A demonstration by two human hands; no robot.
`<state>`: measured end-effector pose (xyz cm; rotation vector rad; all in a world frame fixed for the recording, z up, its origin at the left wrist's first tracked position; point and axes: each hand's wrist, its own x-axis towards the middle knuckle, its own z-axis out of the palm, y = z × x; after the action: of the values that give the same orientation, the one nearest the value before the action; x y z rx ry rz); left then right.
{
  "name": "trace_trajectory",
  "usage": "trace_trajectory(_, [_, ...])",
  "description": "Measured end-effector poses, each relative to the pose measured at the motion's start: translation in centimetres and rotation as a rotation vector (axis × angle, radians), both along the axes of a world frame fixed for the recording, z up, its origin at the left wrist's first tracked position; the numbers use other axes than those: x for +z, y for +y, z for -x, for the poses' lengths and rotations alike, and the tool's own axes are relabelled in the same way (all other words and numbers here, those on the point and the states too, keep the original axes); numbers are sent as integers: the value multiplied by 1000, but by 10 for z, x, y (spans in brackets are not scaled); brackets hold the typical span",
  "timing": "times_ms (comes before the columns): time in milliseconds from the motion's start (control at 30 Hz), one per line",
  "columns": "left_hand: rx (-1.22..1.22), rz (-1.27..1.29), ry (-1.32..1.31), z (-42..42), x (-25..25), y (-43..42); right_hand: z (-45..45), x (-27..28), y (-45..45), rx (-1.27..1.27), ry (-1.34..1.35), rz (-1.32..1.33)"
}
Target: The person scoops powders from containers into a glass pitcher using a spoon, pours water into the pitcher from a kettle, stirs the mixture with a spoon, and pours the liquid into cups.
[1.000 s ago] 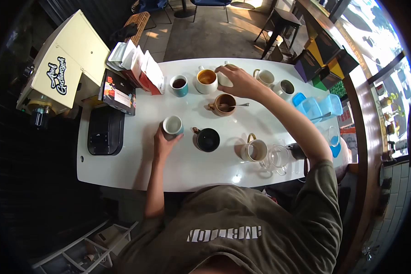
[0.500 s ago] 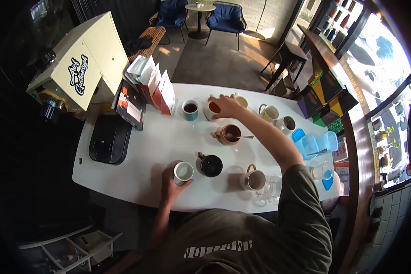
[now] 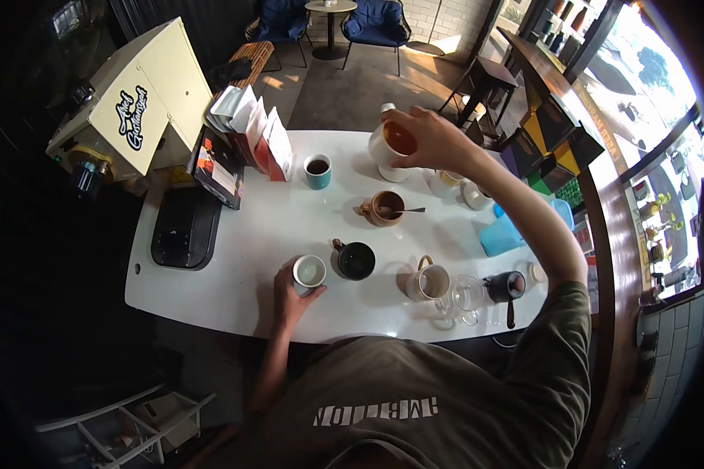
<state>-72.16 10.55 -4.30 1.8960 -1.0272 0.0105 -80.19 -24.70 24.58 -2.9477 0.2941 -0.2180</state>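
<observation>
My left hand [image 3: 291, 298] is wrapped round a pale cup [image 3: 310, 271] near the table's front edge. Raised over the back of the table, my right hand [image 3: 422, 137] grips a white mug [image 3: 382, 148] with amber liquid inside. A teal cup [image 3: 318, 173] of dark liquid stands to its left. Below the raised mug sits a brown mug [image 3: 386, 209] with a spoon in it. The black cup [image 3: 355, 260] is just right of the pale cup. A beige mug [image 3: 429, 282] and a glass vessel [image 3: 467, 294] stand farther right.
Blue plastic containers [image 3: 501, 234] and a dark handled pot [image 3: 505, 287] stand at the right of the white table [image 3: 250, 305]. More cups are partly hidden behind my right arm. On the left are a cream machine [image 3: 137, 102], a black scale [image 3: 184, 228] and paper packets [image 3: 262, 141].
My right hand has closed on the white mug and lifted it off the table. My left hand still holds the pale cup. The camera view has shifted.
</observation>
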Motion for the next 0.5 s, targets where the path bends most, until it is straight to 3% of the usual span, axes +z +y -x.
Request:
trace_trajectory(167, [22,-32,-20,0,-1,-1,76,26,11,-219,0,-44])
trace_trajectory(233, [-20,-13,10,-6,-6,-1,99,12,-1,-202,-81,-24])
trace_trajectory(400, [-65,-18,107,4,13,4,135,-14,-22,-392,13,-49])
trace_trajectory(500, [72,64,43,21,37,27,150,-41,-20,-461,93,-81])
